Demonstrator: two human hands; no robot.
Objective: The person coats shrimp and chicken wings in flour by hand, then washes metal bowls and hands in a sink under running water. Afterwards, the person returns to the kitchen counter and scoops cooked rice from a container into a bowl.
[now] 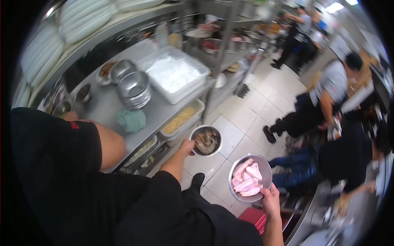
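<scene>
My left hand (188,147) grips the rim of a metal bowl (220,144) with raw grey-brown shrimp (206,141) in it. My right hand (271,198) is closed on the edge of a second metal bowl (268,167), which holds pale pink raw chicken wings (247,178). Both bowls are held apart from each other above the tiled floor. The fingers under each bowl are hidden.
A co-worker in black (53,151) stands close on my left by a steel counter (96,108). There, metal bowls (134,90), a green cloth (131,120) and a tub of white powder (176,74) stand. More co-workers (328,90) work along the right side.
</scene>
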